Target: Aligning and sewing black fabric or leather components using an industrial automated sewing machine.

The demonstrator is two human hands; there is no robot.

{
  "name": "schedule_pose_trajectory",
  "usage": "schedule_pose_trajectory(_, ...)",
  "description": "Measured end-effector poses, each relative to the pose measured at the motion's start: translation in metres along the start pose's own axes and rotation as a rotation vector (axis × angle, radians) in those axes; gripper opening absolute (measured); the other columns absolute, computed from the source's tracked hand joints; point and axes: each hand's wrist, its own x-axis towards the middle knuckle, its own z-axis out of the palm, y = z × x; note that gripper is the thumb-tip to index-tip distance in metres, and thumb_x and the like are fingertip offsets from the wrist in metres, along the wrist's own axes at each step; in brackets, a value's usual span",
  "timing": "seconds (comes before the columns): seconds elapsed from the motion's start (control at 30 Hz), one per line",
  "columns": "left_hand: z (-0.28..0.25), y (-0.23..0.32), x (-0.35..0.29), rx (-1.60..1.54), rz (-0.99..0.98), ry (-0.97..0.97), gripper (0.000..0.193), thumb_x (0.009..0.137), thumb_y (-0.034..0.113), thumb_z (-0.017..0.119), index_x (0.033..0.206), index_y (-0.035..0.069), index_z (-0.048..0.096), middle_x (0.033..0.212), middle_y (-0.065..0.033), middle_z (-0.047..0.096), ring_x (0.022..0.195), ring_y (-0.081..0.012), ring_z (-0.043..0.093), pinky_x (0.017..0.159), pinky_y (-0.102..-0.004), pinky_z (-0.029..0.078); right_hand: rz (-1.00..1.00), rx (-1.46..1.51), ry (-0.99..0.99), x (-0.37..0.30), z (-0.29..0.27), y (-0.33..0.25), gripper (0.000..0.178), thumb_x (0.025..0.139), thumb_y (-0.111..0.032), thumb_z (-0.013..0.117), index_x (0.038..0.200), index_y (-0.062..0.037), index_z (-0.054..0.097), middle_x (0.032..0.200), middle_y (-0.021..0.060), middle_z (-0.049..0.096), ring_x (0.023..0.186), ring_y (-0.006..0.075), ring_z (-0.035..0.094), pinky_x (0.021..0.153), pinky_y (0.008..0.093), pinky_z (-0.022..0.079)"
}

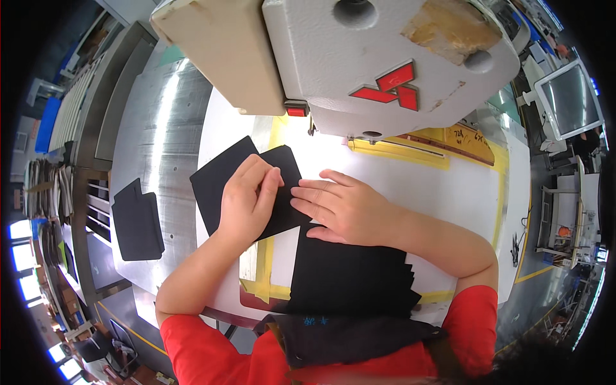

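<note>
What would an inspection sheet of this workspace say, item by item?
Surface: white worktop with yellow tape; metal surface at left.
Job's things: overlapping black pieces; black stack nearer the body; dark piece on the metal surface.
Clutter: brown strip at the far side.
Grips: left grip curled over the pieces, hold unclear; right grip open, fingers extended toward them.
Cables: dark tangle at right, possibly wires, too small to tell.
Surroundings: machine head overhead; white-framed monitor at right.

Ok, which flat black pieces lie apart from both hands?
The leftmost pieces, on shiny grey metal; the middle pieces lie under the left hand, the lower stack at the right hand.
</note>
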Motion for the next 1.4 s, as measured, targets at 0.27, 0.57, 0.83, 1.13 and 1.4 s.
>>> schedule_pose_trajectory(0.27,-0.004,-0.013,0.01,-0.382,-0.263,0.065,0.032,0.102,0.021,0.049,0.077,0.002,0.055,0.068,-0.0005,0.052,0.054,-0.0056,0.045,0.05,-0.0218,0.036,-0.136,-0.352,-0.314,0.043,0.005,-0.028,0.023,0.077,-0.011,0.061,0.096,0.0024,0.067,0.092,0.0134,0.065,0.088,0.0257,0.062,0.093,0.0365,0.047)
schedule_pose_trajectory(0.57,-0.015,0.001,-0.003,-0.302,0.141,0.311,0.03,0.1,0.011,0.043,0.074,0.002,0.054,0.068,-0.0028,0.051,0.055,-0.0075,0.042,0.05,-0.0215,0.033,-0.178,-0.248,0.078,0.033,0.03,0.003,0.017,0.078,-0.013,0.062,0.089,-0.0016,0.067,0.09,0.0094,0.064,0.087,0.0253,0.063,0.089,0.0378,0.051)
schedule_pose_trajectory(0.83,-0.004,0.019,-0.019,0.042,0.666,-0.018,0.005,0.079,0.005,0.065,0.082,0.005,0.06,0.073,-0.0085,0.061,0.058,-0.0216,0.059,0.048,-0.0303,0.044,0.111,-0.368,0.026,-0.035,-0.019,0.049,0.028,0.079,-0.011,0.061,0.106,-0.0026,0.065,0.11,0.0085,0.065,0.103,0.0248,0.064,0.089,0.0366,0.052)
schedule_pose_trajectory(1.13,0.055,0.055,0.025,0.424,0.644,-0.438,0.062,0.081,0.036,0.071,0.13,0.003,0.053,0.142,-0.0174,0.045,0.13,-0.0331,0.045,0.104,-0.0435,0.04,0.67,-0.491,-0.089,-0.105,-0.054,0.015,0.059,0.084,-0.022,0.066,0.133,0.0055,0.047,0.139,0.0199,0.046,0.129,0.0336,0.046,0.105,0.045,0.04)
schedule_pose_trajectory(1.4,0.078,0.06,0.042,0.521,0.603,-0.391,0.075,0.081,0.046,0.068,0.138,0.002,0.047,0.147,-0.0198,0.04,0.134,-0.034,0.042,0.11,-0.0462,0.034,0.699,-0.371,-0.158,-0.103,-0.057,0.022,0.074,0.088,-0.039,0.063,0.14,0.0068,0.037,0.146,0.0221,0.038,0.136,0.0348,0.037,0.111,0.0474,0.031)
